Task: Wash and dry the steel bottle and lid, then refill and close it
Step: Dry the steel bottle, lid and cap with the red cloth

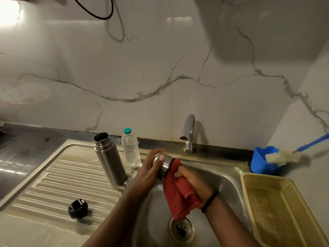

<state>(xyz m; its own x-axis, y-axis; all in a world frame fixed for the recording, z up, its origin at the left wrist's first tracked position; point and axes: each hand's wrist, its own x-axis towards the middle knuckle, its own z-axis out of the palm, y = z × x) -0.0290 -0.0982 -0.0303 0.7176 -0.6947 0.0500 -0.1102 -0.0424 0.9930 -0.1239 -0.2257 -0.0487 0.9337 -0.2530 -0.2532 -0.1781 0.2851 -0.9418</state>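
Steel lid (pixel 164 164) gripped in my left hand (pixel 151 166); right hand (pixel 191 180) clutches red cloth (pixel 178 193), which should turn fully inside the lid.

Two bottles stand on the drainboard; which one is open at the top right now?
The steel bottle, on the left: its mouth is bare and dark inside. The clear plastic water bottle beside it wears a teal cap.
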